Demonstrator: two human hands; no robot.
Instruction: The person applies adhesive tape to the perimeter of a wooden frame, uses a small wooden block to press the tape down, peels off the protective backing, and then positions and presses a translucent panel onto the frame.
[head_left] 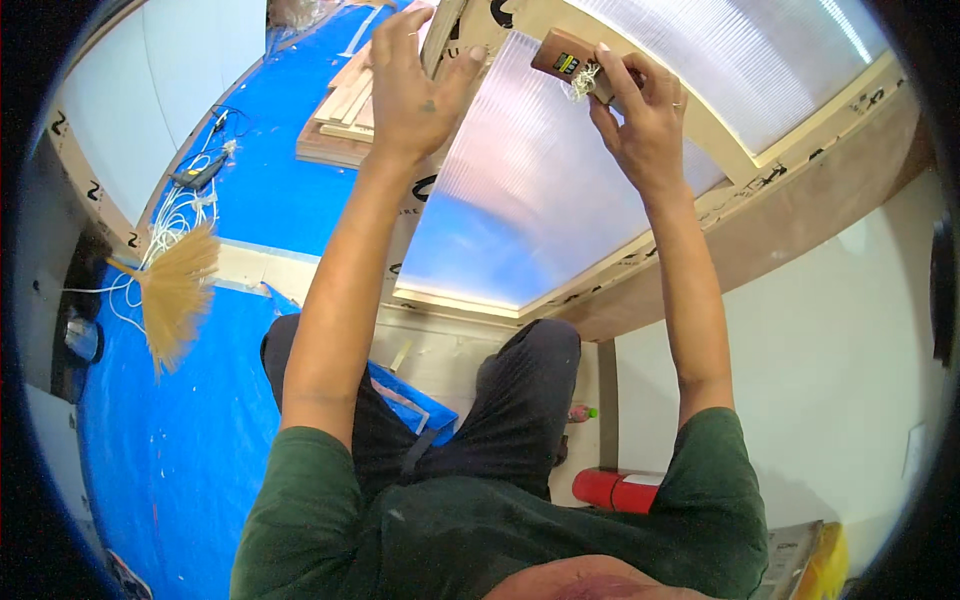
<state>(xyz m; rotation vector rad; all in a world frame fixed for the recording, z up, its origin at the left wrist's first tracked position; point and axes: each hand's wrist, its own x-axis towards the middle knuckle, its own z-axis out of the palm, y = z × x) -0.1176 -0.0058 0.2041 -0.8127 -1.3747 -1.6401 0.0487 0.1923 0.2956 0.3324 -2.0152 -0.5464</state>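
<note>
In the head view, I see the person seated low, working in front of a pale wooden frame [735, 165] that leans up on the far right. The right hand [648, 125] grasps a brown wooden block [572, 48] between thumb and fingers, with curled pale strands [582, 83] bunched against it. That block is at the far right, held over the frame and its ribbed translucent panel [540, 190].

The left hand [418, 100] is released, fingers spread, beside the frame's left timber; whether it touches the wood I cannot tell.

As for containers, a small bottle [580, 413] with a green cap lies on the near right, beyond the knee; it looks pinkish, but its contents are too small to make out. Nearer, a red cylinder [612, 490] lies beside the right sleeve. On the left, a straw broom [180, 290] rests by white cords [180, 212] on blue sheeting [190, 430].
</note>
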